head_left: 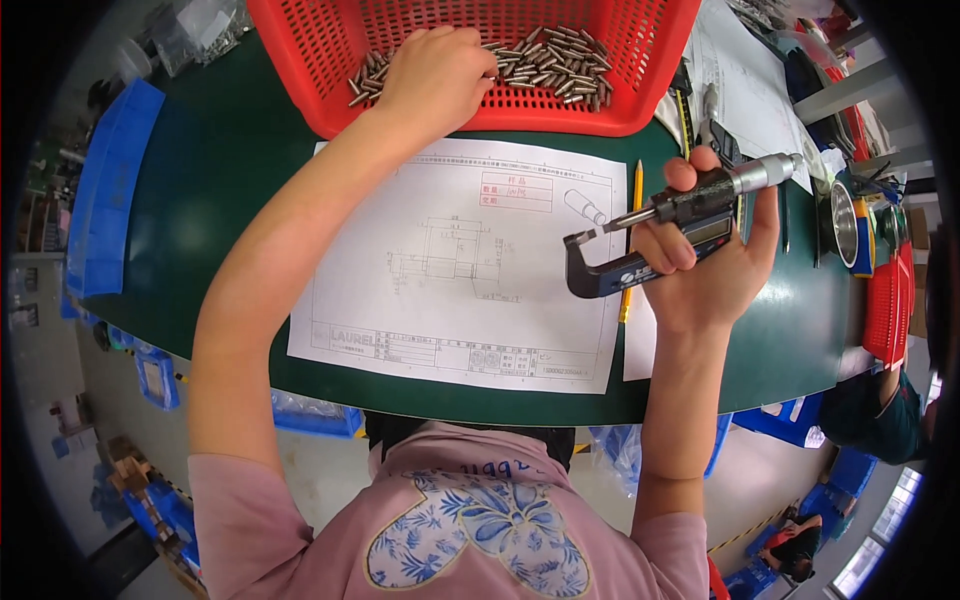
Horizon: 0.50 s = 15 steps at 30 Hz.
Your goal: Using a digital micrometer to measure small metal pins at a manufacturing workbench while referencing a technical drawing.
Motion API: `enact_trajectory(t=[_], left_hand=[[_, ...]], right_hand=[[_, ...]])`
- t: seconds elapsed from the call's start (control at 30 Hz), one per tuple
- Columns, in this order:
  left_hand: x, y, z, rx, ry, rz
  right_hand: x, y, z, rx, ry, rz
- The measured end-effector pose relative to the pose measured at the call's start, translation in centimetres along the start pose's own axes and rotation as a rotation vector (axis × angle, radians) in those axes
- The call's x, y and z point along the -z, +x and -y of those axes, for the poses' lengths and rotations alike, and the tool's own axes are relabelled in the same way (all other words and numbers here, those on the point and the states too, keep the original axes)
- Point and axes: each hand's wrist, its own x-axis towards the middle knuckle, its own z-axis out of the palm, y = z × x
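My left hand (437, 78) reaches into a red plastic basket (480, 122) at the far side of the table. Its fingers curl down at the small metal pins (560, 68) inside. The fingertips are hidden, so I cannot make out what they hold. In my right hand (705, 235) is a black digital micrometer (690, 205) with a silver thimble, held up over the right edge of a paper drawing (450, 330). Its C-shaped frame points left, and the gap between its measuring faces shows no pin. The drawing lies flat below both arms.
A yellow pencil (638, 185) lies along the drawing's right edge. Blue bins (115, 185) stand at the left. More papers (740, 80) and tools lie at the far right, with a red basket (886, 315) beyond. Other people (795, 548) are at the right.
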Motion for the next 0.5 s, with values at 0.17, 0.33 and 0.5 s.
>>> enact_trajectory(t=[0.17, 0.33, 0.5], left_hand=[[-0.4, 0.5, 0.1, -0.021, 0.126, 0.072], [3.9, -0.4, -3.0, 0.121, -0.089, -0.074], [4.5, -2.2, -2.2, 0.275, -0.343, -0.175]], right_hand=[[0.2, 0.1, -0.2, 0.000, -0.026, 0.001], [0.2, -0.3, -0.6, -0.041, -0.013, 0.001], [-0.4, -0.2, -1.4, -0.103, -0.075, -0.084]])
